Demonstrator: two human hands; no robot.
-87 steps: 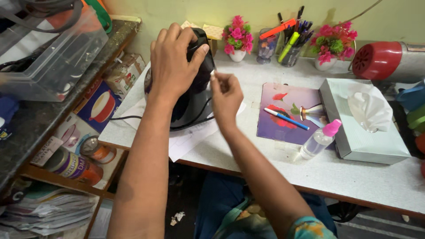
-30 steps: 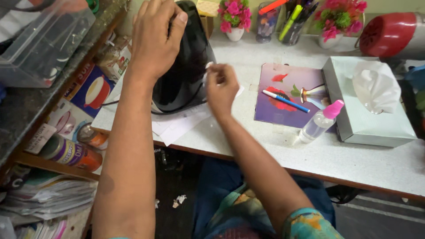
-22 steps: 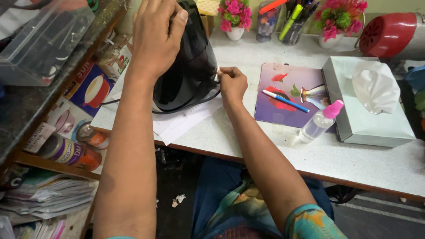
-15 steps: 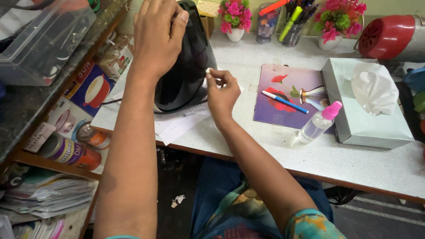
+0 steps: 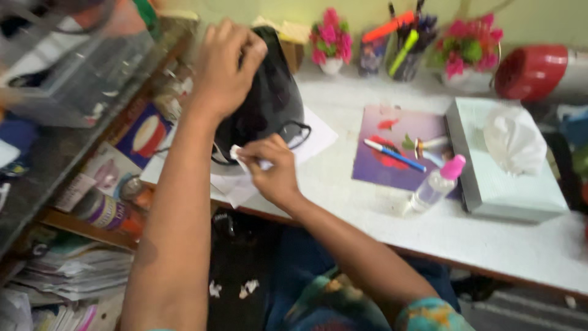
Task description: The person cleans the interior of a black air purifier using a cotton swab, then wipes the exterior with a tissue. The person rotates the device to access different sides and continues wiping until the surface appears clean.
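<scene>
The left hand (image 5: 226, 70) gripped the top of the glossy black plastic appliance (image 5: 266, 104), tilted at the worktop's (image 5: 367, 202) ten o'clock. The right hand (image 5: 272, 168) pinched a small white tissue wad (image 5: 240, 154) against its base. Tilted further, the appliance might slide off the loose papers (image 5: 245, 187).

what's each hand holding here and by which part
The left hand grips the black appliance over its top. The right hand pinches a small white wipe by one end.

Pale yellow-green wall (image 5: 539, 21) behind a white speckled desk (image 5: 465, 236) with a brown front edge. At left, wooden shelving (image 5: 92, 224) under a dark stone top (image 5: 43, 165), stacked papers (image 5: 67, 276) on the lowest level. Dark floor (image 5: 236, 270) below, scattered with small white scraps (image 5: 248, 287); soft, even lighting.
</scene>
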